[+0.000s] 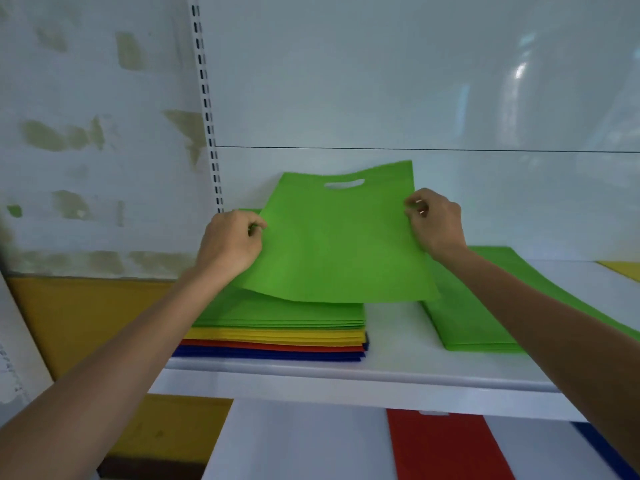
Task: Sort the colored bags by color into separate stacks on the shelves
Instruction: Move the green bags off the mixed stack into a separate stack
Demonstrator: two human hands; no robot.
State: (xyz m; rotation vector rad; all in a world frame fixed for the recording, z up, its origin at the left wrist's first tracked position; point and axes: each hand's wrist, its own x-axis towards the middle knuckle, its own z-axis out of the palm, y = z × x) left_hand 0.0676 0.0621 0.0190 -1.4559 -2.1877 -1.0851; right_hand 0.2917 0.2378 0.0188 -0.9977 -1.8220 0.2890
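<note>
1. A flat bright-green fabric bag with a cut-out handle slot [339, 244] is held up in mid-frame. It is tilted, with its slot end toward the back panel and its lower edge just above a stack.
2. The left hand [230, 242] pinches the bag's left edge and the right hand [436, 221] pinches its right edge. Both have their fingers curled onto the fabric.
3. Beneath the bag, centre-left, lies a mixed stack of flat bags [277, 336]. Its layers run green on top, then yellow, red and dark blue.
4. To the right, apart from that stack, an all-green pile of bags [464, 327] lies on the same white shelf [391, 344].
5. A yellow bag corner [623, 270] shows at the right edge.
6. At the bottom of the frame, a red bag [440, 448] and a dark blue bag [602, 448] lie apart on the lower shelf.
</note>
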